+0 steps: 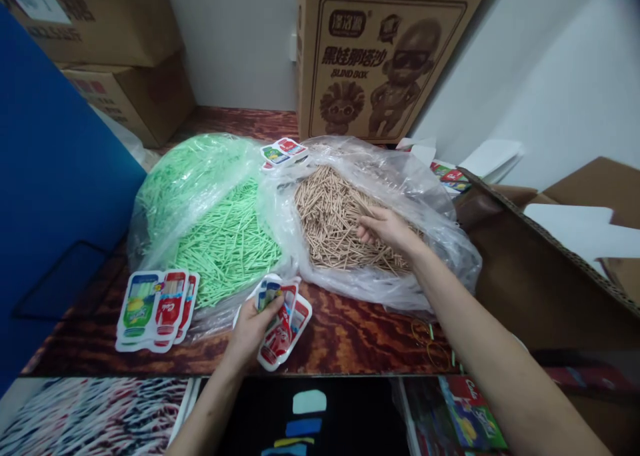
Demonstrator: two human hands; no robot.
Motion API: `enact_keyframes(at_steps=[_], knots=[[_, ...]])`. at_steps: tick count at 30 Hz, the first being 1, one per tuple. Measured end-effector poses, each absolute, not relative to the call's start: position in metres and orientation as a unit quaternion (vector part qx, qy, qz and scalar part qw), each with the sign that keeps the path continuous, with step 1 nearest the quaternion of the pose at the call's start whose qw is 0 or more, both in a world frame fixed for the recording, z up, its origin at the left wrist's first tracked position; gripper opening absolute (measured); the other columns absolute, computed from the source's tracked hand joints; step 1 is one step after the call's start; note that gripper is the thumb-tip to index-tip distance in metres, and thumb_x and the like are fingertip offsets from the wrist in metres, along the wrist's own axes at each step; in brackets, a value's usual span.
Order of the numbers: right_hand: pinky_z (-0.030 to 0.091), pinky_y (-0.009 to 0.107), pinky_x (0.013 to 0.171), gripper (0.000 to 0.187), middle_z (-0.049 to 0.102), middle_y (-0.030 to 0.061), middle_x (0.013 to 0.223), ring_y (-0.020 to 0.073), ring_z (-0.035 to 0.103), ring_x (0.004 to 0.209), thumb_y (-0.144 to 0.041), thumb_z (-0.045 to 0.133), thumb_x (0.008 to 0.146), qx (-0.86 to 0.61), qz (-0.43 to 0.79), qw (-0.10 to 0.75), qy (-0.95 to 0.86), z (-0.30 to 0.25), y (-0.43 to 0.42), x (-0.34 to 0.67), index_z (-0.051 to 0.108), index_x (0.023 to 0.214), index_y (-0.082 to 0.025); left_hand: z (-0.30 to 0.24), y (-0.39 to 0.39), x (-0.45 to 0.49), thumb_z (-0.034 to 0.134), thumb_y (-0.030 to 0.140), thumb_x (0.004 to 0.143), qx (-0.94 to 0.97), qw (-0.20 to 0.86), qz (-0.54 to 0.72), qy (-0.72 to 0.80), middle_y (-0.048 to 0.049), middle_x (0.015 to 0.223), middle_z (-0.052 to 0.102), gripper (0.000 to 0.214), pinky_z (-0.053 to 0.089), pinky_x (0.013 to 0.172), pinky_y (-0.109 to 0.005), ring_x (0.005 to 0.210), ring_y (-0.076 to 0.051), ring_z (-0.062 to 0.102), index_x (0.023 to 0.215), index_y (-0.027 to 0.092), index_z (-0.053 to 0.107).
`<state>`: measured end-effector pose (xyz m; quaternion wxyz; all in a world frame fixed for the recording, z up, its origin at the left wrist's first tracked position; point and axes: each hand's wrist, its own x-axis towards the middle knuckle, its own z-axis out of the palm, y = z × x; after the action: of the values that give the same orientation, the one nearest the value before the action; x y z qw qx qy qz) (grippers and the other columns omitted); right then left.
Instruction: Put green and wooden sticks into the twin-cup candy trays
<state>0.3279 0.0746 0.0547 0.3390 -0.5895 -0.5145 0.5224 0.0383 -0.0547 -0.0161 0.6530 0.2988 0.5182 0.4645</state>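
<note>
My left hand point(255, 323) is closed around several bottle-shaped printed packs point(283, 336) at the table's front edge, thumb on top. The packs fan out, with red cola and blue-green pictures. My right hand point(383, 228) is over a heap of thin brown sticks point(330, 209) in an open clear plastic bag point(350, 283). Its fingers are pinched together, and a few brown sticks seem to stick out at the tips. To the left, a second clear bag holds light green sticks point(230, 243). A small stack of similar packs point(150, 309) lies at the table's front left.
More packs point(284, 152) rest on top between the bags. A tall printed carton point(380, 63) stands behind, with stacked cartons point(130, 96) at back left. An open cardboard box point(530, 269) is at right, a blue panel point(60, 176) at left. Filled bins point(90, 416) sit below the table edge.
</note>
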Motion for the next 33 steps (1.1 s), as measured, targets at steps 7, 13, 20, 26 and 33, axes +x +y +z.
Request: enact_keyframes(at_steps=[7,13,20,26,33], knots=[[0.043,0.016,0.041,0.029,0.064,-0.0022,0.06,0.0067,0.056,0.043,-0.044,0.065,0.08,-0.363,0.788,0.165,-0.468,0.007,-0.014,0.249,0.061,0.082,-0.015,0.019,-0.028,0.048,0.071,0.034,0.076,0.487,0.622,0.443,0.424,-0.0041,0.088,0.073,0.03,0.048,0.085,-0.029,0.086,-0.02,0.066,0.103,0.02,0.071],[0.036,0.016,0.038,0.037,0.06,-0.002,0.053,0.0057,0.049,0.039,-0.05,0.066,0.076,-0.386,0.797,0.144,-0.442,-0.03,-0.037,0.232,0.059,0.066,-0.014,0.007,-0.034,0.067,0.071,0.038,0.075,0.481,0.709,0.337,0.391,-0.0006,0.063,0.068,0.024,0.046,0.047,-0.024,0.048,-0.015,0.059,0.083,0.016,0.07],[0.037,0.02,0.051,0.023,0.05,-0.006,0.061,0.0072,0.046,0.052,-0.041,0.06,0.085,-0.41,0.688,0.352,-0.484,-0.017,-0.037,0.235,0.056,0.08,-0.019,-0.009,-0.029,0.05,0.081,0.036,0.064,0.259,0.673,0.53,0.446,-0.0021,0.075,0.073,0.032,0.052,0.064,-0.025,0.062,-0.015,0.066,0.086,0.015,0.071],[0.041,0.028,0.077,0.014,0.059,0.0007,0.08,0.0157,0.055,0.08,-0.029,0.053,0.089,-0.501,0.49,0.428,-0.571,-0.038,-0.055,0.226,0.059,0.08,-0.019,-0.013,-0.034,0.034,0.085,0.032,0.058,0.194,0.65,0.558,0.478,-0.0035,0.077,0.075,0.034,0.054,0.068,-0.028,0.065,-0.017,0.068,0.083,0.013,0.072],[0.043,0.029,0.08,0.015,0.064,0.0027,0.085,0.0177,0.06,0.085,-0.025,0.048,0.091,-0.518,0.452,0.439,-0.579,-0.052,-0.067,0.223,0.061,0.085,-0.02,-0.02,-0.043,0.035,0.086,0.03,0.056,0.171,0.657,0.56,0.475,-0.0031,0.076,0.075,0.034,0.055,0.071,-0.028,0.068,-0.017,0.07,0.082,0.014,0.071]])
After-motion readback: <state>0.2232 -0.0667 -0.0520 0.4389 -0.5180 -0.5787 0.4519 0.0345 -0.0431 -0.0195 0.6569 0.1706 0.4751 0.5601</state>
